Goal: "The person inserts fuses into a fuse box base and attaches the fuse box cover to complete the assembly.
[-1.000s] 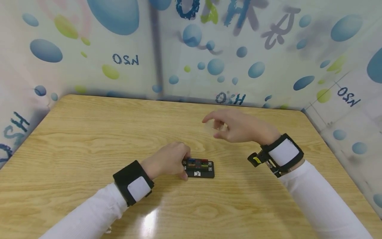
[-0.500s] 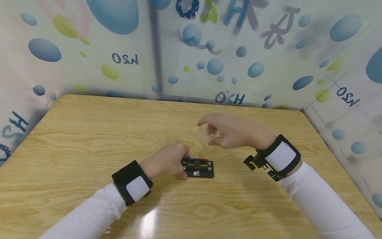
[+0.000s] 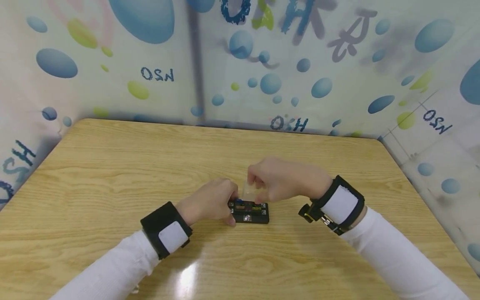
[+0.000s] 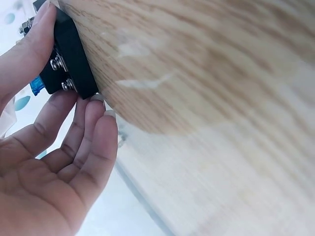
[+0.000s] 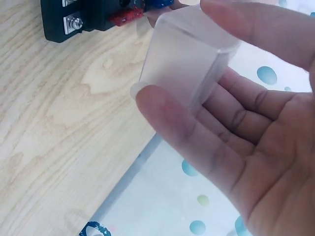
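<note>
A black fuse block with coloured blade fuses and metal screw terminals lies on the wooden table. My left hand grips its left end, thumb on the near side and fingers on the far side. In the left wrist view, fingertips press the edge of the block's black base, beside a blue fuse. A clear plastic cover is pinched between the thumb and fingers of my right hand. The cover overlaps the block's far edge in the head view. Red fuses show near it.
The wooden table spreads around both hands. Behind it hangs a pale sheet printed with blue and green bubbles and letters. Black straps with camera mounts sit on both wrists.
My right hand has come down and left, toward the near side, bringing the clear cover from beyond the fuse block to close over it. The left hand has stayed on the block.
</note>
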### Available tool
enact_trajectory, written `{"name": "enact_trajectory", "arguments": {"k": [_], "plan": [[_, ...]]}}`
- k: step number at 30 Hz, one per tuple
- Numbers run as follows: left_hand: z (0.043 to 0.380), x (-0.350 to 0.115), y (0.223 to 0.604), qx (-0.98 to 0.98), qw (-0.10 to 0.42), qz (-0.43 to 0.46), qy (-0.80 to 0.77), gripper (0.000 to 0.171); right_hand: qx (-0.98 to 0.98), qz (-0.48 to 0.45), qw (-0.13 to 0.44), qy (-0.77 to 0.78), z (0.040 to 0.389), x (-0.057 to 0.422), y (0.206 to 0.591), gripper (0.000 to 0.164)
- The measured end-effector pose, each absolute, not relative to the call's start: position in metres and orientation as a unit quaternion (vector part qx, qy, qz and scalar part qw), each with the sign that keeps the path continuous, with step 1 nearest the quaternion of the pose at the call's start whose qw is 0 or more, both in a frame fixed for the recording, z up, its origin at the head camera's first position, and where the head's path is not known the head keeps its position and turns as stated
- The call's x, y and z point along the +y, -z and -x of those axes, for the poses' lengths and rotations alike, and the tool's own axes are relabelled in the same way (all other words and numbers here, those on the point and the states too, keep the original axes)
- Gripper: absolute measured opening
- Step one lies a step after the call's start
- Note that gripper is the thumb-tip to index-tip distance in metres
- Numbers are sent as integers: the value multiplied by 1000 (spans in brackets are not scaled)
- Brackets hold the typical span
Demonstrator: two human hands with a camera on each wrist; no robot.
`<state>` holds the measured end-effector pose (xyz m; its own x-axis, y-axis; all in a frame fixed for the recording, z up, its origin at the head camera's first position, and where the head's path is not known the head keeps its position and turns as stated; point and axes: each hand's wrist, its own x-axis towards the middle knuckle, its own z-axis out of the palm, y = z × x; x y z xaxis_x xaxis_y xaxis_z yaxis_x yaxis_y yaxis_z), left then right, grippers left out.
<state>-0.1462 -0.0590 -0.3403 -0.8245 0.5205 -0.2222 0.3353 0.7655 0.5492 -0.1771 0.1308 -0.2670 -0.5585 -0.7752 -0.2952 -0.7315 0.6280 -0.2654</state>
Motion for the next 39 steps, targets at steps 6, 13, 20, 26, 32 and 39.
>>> {"name": "enact_trajectory", "arguments": {"k": [6, 13, 20, 26, 32, 39], "plan": [[147, -59, 341, 923, 183, -232, -248, 42, 879, 424, 213, 45, 175, 126, 275, 33], [147, -59, 342, 918, 183, -235, -262, 42, 875, 424, 228, 47, 174, 121, 285, 35], [146, -58, 342, 917, 185, -234, -265, 42, 875, 426, 224, 55, 173, 121, 289, 34], [147, -58, 343, 918, 185, -232, -264, 39, 878, 424, 216, 53, 169, 118, 293, 32], [146, -59, 342, 917, 189, -231, -266, 38, 876, 431, 207, 61, 165, 116, 303, 28], [146, -60, 342, 915, 191, -230, -271, 42, 870, 469, 147, 49, 157, 123, 312, 29]]}}
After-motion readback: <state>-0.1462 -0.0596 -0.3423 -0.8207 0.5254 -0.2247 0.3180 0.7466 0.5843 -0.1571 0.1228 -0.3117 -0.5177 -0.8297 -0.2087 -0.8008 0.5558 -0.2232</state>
